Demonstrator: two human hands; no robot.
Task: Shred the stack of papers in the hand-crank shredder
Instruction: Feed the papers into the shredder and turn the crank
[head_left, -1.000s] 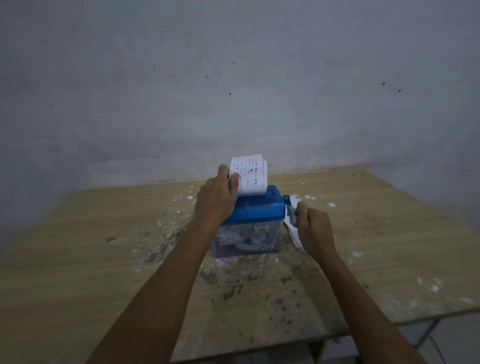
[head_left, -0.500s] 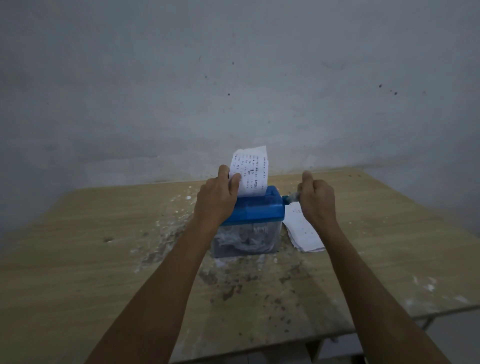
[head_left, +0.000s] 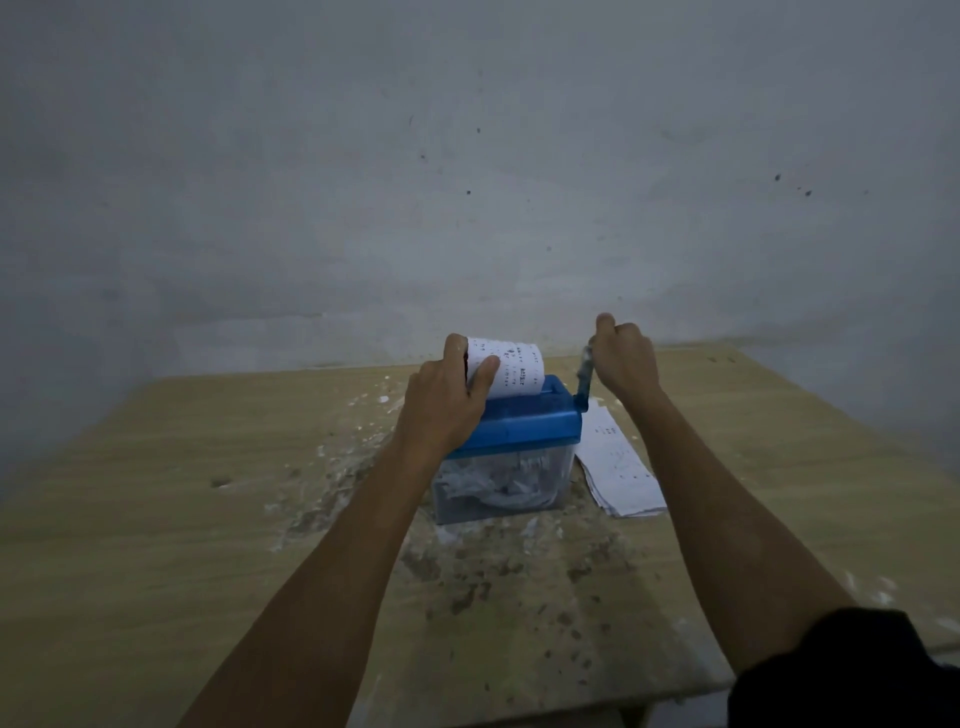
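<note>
A small shredder (head_left: 524, 423) with a blue top and a clear bin full of paper strips stands on the wooden table (head_left: 156, 519). A printed sheet (head_left: 514, 374) sticks up from its slot, curled over at the top. My left hand (head_left: 447, 400) rests on the shredder's left side and pinches the sheet between thumb and fingers. My right hand (head_left: 623, 358) is closed on the crank handle (head_left: 584, 379), which points up at the shredder's right end. A stack of printed papers (head_left: 618, 467) lies flat on the table just right of the shredder.
White paper scraps and dark stains are scattered over the table around and in front of the shredder. A grey wall rises right behind the table's far edge. The table's near edge runs under my forearms.
My right hand has swung the crank from low beside the shredder up to the top. The sheet sits lower in the slot and has curled over. My left hand has stayed put.
</note>
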